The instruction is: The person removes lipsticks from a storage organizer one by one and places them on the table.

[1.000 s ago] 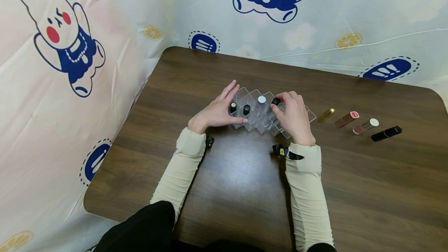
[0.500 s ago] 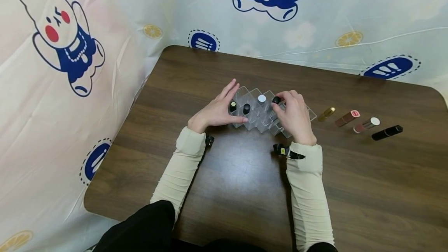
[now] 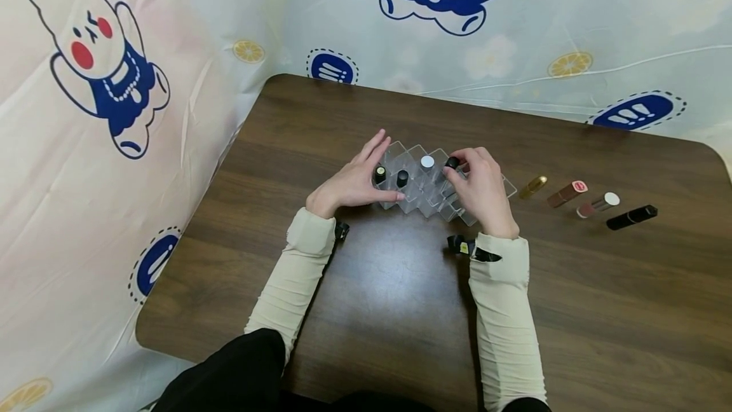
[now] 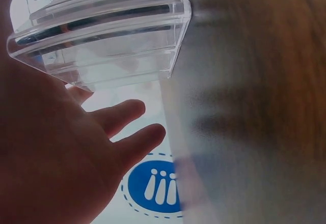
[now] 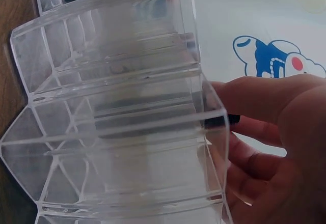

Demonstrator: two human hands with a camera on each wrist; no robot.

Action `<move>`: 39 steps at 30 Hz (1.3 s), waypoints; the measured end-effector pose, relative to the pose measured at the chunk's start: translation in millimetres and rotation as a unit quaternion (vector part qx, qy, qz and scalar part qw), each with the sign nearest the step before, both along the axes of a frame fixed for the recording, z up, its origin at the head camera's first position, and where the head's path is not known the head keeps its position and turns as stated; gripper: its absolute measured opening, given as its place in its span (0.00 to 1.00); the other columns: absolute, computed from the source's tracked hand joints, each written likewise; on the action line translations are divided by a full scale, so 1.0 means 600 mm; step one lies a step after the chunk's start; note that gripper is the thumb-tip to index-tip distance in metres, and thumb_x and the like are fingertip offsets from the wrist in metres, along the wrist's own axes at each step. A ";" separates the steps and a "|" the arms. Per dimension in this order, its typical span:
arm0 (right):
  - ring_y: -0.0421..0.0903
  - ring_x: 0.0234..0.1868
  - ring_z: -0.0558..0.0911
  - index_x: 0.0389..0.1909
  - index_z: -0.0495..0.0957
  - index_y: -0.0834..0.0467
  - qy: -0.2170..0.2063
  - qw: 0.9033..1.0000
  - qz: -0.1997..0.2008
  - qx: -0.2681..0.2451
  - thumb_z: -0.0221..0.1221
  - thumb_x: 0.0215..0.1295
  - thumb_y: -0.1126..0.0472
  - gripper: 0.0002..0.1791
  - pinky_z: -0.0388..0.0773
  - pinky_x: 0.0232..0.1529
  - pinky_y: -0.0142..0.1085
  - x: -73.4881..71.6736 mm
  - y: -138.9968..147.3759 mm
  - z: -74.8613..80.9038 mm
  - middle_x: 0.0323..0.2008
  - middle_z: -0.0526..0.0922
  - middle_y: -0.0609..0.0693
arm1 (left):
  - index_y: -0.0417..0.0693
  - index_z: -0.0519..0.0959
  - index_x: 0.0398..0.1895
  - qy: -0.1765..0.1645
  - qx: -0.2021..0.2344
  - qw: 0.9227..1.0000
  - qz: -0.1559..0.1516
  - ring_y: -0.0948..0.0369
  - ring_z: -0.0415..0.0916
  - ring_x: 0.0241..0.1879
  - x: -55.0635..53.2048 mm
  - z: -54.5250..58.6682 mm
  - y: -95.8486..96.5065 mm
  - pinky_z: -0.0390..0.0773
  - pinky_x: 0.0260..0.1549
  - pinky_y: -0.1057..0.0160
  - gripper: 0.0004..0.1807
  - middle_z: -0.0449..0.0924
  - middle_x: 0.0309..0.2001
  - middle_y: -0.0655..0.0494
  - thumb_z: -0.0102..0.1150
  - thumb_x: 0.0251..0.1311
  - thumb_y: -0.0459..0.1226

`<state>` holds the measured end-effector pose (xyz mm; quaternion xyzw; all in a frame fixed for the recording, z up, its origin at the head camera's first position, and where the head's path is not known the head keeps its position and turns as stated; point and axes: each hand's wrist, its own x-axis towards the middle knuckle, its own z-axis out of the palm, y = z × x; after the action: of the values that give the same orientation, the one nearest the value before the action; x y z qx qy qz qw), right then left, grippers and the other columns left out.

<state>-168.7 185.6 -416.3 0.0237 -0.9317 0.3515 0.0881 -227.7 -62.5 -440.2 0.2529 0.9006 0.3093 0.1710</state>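
Note:
A clear plastic lipstick organizer [image 3: 423, 201] with diamond-shaped slots stands on the table. My left hand [image 3: 354, 185] rests against its left end, thumb along the front and fingers spread towards the back. In the left wrist view those fingers [image 4: 140, 141] are nearly straight beside the organizer wall [image 4: 122, 61]. My right hand [image 3: 483, 192] pinches the black cap of a lipstick tube [image 3: 452, 162] at the back slots; the tube's lower part is hidden in the head view. Upright in other slots are two black-capped tubes, one nearer [image 3: 403, 178] and one far left [image 3: 380, 174], and a white-capped tube [image 3: 427, 163].
To the right of the organizer lie a gold tube [image 3: 533, 187], a brown-red lipstick [image 3: 567, 194], a pinkish tube with a white cap [image 3: 598, 205] and a black tube [image 3: 631, 217]. A printed curtain [image 3: 469, 62] hangs behind the wooden table [image 3: 389, 316].
Almost nothing differs. My right wrist has shifted very slightly to the right while the fingers stay on the black-capped lipstick tube; the left hand keeps its place.

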 end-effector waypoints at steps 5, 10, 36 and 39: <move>0.55 0.39 0.77 0.46 0.79 0.65 0.013 1.000 0.004 -0.013 0.61 0.64 0.60 0.14 0.73 0.42 0.44 0.001 0.000 -0.002 0.40 0.77 0.60 | 0.60 0.37 0.78 0.005 0.001 1.000 -0.003 0.58 0.40 0.77 0.001 -0.001 -0.001 0.57 0.70 0.46 0.63 0.24 0.78 0.71 0.66 0.47 0.64; 0.54 0.37 0.76 0.45 0.79 0.65 0.028 0.999 0.005 -0.018 0.62 0.64 0.60 0.14 0.71 0.40 0.41 0.001 0.000 -0.001 0.38 0.77 0.59 | 0.62 0.36 0.78 0.004 0.004 1.000 -0.003 0.57 0.40 0.77 0.002 0.000 -0.001 0.57 0.70 0.47 0.63 0.24 0.77 0.72 0.66 0.46 0.64; 0.52 0.38 0.78 0.43 0.80 0.64 0.042 0.998 -0.009 -0.051 0.62 0.62 0.60 0.12 0.72 0.42 0.39 0.001 0.004 0.003 0.39 0.78 0.57 | 0.63 0.36 0.78 0.005 0.000 1.000 -0.001 0.57 0.40 0.77 0.001 0.000 -0.002 0.57 0.70 0.47 0.64 0.23 0.76 0.75 0.66 0.45 0.65; 0.51 0.38 0.78 0.43 0.80 0.64 0.045 0.998 -0.011 -0.052 0.62 0.62 0.60 0.12 0.73 0.42 0.39 0.001 0.005 0.002 0.39 0.78 0.57 | 0.62 0.36 0.78 0.005 0.000 1.000 -0.001 0.57 0.40 0.77 0.001 0.000 -0.002 0.57 0.70 0.47 0.64 0.23 0.76 0.75 0.66 0.45 0.65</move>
<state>-168.2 188.4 -414.8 0.0250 -0.9076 0.3967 0.1351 -227.1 -63.5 -440.0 0.2555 0.9011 0.3082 0.1666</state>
